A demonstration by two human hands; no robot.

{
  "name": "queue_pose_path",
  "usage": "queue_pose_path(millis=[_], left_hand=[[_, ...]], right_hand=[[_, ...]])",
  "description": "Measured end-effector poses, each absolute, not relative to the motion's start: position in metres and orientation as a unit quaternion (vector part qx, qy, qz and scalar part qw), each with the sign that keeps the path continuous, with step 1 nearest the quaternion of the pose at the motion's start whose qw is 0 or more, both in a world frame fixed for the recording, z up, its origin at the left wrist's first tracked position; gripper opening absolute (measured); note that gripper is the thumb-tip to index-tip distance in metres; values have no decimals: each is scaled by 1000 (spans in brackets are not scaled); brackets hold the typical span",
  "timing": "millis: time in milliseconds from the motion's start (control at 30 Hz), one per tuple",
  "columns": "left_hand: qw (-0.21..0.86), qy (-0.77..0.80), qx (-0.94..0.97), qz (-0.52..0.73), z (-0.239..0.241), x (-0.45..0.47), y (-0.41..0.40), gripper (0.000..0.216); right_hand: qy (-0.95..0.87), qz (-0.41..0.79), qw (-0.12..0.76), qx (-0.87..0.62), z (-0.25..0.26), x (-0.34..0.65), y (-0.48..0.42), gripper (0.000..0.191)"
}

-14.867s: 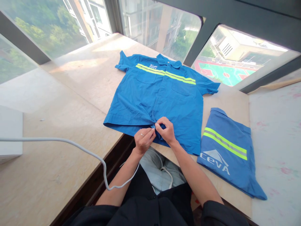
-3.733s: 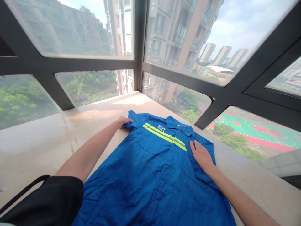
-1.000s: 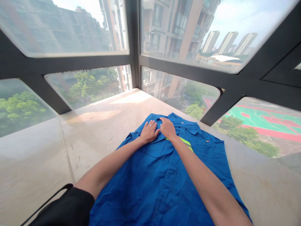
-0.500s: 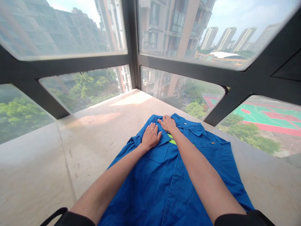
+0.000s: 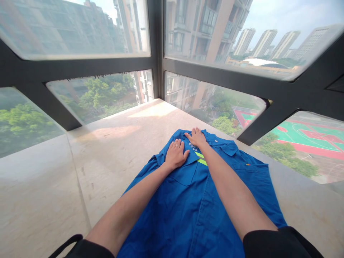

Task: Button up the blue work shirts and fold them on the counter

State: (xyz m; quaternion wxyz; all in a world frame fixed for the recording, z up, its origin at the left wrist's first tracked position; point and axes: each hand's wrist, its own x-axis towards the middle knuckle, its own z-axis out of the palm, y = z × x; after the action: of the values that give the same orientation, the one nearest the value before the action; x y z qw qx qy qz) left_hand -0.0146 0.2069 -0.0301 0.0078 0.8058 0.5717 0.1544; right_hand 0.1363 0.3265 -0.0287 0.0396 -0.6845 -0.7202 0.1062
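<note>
One pale stone tabletop (image 5: pixel 104 179); on it, centre to lower right, one blue short-sleeved cloth shirt (image 5: pixel 182 211). Left-of-frame sleeve (image 5: pixel 192 156), spread out seconds ago, now lies folded inward, so both are in. Two hands, left (image 5: pixel 176 154) and right (image 5: pixel 197 138), flat, fingers extended, resting on cloth mid-frame, gripping nothing visible.

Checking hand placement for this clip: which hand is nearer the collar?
Right. The right hand is beside the collar; the left hand lies farther left on the shirt.
</note>
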Motion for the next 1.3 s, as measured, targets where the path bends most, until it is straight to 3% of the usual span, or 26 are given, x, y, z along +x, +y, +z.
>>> queue_pose_path(millis=[167,300,467,567,733,1167,1300], left_hand=[[16,576,802,158,-32,-14,209,68],[22,578,798,167,-29,-12,208,68],[23,561,806,190,-23,-12,209,54],[38,562,794,228,-20,-15,210,38],[25,599,746,289,-19,-16,211,28],[10,563,775,288,-18,-12,212,41],[22,537,795,283,-12,-18,206,47]], right_hand=[[-755,116,56,-643,-33,150,329,84],[-807,104,137,-565,-35,143,313,73],[-890,118,172,-405,-34,114,287,58],[-888,125,111,-429,-32,114,282,56],[-881,-7,46,-470,-27,125,274,55],[-808,-51,131,-573,-23,116,156,51],[-815,-40,115,-567,-29,118,112,49]])
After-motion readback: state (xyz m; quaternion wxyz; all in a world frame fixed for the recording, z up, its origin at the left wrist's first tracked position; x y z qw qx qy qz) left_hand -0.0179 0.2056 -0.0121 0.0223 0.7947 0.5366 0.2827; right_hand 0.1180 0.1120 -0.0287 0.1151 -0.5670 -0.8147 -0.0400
